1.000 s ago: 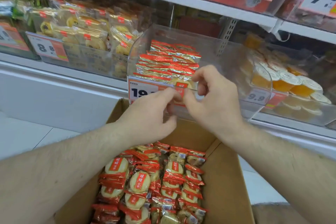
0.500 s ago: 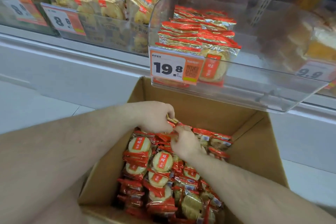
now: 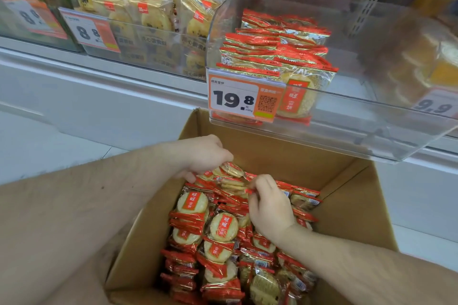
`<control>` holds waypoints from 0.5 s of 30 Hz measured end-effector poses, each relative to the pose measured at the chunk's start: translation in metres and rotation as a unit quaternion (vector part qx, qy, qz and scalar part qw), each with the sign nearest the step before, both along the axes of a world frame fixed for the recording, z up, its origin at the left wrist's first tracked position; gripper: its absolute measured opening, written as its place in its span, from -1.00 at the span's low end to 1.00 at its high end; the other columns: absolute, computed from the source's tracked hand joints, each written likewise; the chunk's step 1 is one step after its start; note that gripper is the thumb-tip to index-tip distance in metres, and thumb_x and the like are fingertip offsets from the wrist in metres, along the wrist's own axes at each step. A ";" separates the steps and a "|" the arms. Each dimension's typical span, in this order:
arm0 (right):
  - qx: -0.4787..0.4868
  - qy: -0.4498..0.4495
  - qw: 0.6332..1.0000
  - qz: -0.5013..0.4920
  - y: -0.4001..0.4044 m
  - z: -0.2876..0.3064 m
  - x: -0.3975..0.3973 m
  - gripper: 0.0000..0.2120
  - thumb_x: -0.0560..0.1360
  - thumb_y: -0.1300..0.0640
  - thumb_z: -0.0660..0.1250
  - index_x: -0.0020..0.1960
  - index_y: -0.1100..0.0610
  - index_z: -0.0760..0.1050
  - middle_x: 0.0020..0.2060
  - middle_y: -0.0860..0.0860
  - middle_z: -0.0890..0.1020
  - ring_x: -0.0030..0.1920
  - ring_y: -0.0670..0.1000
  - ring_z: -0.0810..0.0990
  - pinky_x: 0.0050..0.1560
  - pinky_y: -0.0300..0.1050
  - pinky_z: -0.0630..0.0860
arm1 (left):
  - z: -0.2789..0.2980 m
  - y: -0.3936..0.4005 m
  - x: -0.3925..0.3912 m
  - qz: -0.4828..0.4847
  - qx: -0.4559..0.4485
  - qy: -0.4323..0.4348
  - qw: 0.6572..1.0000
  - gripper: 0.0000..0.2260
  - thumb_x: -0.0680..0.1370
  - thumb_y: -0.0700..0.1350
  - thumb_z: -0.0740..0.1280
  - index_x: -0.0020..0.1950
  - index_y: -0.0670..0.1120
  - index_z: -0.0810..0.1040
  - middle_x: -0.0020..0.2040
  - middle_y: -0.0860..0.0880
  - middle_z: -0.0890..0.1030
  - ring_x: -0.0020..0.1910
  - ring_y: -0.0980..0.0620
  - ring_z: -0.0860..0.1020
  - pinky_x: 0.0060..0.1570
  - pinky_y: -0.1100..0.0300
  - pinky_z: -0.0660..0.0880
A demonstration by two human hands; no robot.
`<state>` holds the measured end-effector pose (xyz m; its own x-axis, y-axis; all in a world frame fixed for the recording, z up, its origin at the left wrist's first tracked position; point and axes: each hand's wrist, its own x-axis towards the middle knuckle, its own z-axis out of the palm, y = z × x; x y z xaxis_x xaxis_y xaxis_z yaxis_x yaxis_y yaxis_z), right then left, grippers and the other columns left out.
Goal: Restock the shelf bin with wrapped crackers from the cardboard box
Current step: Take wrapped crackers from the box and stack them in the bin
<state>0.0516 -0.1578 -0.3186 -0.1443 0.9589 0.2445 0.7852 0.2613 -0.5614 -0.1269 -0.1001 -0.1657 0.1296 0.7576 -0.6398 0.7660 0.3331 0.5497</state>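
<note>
Both hands are down in the open cardboard box [image 3: 352,208], at its far end. The left hand [image 3: 203,153] has its fingers curled over the left edge of a small bunch of wrapped crackers [image 3: 231,176] raised a little above the packed rows; its grip pinches the wrappers from above. The right hand [image 3: 269,208] sits just right and nearer, its fingertips pinched on the red crimped end of the same bunch. So the lifted crackers lie between the two grips, touching both, with the left hand on the far-left side and the right hand on the near-right side.

Below them the box is filled with more packets [image 3: 220,242] in red and clear wrap, standing in rows from near to far.

Above and beyond the box, a clear shelf bin [image 3: 322,136] juts out from the shelf. It holds a stack of the same packets [image 3: 277,52] in its left half, and an orange price tag [image 3: 244,98] reading 19.8 is fixed to its front left. To the left stands another bin of yellow-wrapped biscuits [image 3: 148,15] with an 8.8 tag [image 3: 90,32].
</note>
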 end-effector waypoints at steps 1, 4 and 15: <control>0.015 0.009 1.000 0.013 -0.007 0.006 0.000 -0.89 0.49 0.04 0.04 -0.05 -0.05 0.32 -0.04 -0.10 0.44 -0.21 0.14 0.57 -0.29 0.15 0.55 | -0.001 0.001 -0.001 0.031 -0.022 -0.002 0.999 -0.56 0.61 0.11 0.22 0.45 0.03 0.26 0.26 -0.09 0.48 0.13 -0.12 0.51 0.12 -0.08 0.52; 0.077 0.021 0.997 0.009 -0.021 0.027 -0.007 -0.92 0.50 0.07 0.10 -0.05 -0.03 0.35 -0.07 -0.12 0.46 -0.28 0.07 0.58 -0.39 0.11 0.55 | -0.002 0.000 -0.001 0.099 -0.100 -0.012 0.990 -0.50 0.62 0.15 0.19 0.50 -0.01 0.22 0.43 -0.25 0.36 0.27 -0.33 0.46 0.18 -0.22 0.49; -0.037 0.111 0.992 0.040 -0.018 0.033 -0.026 -0.73 0.40 0.23 0.22 0.06 0.07 0.54 -0.02 -0.18 0.48 -0.31 -0.10 0.49 -0.25 -0.19 0.46 | -0.026 -0.006 -0.004 0.183 0.021 -0.129 0.974 -0.38 0.44 -0.42 0.36 0.34 0.13 0.34 0.16 -0.08 0.47 -0.02 -0.10 0.59 -0.18 0.07 0.61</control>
<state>0.0257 -0.1757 -0.2855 -0.1723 0.9629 0.2077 0.6189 0.2699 -0.7376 -0.1312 -0.1057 -0.1921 -0.0008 0.8081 -0.5890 0.4348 0.5307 0.7275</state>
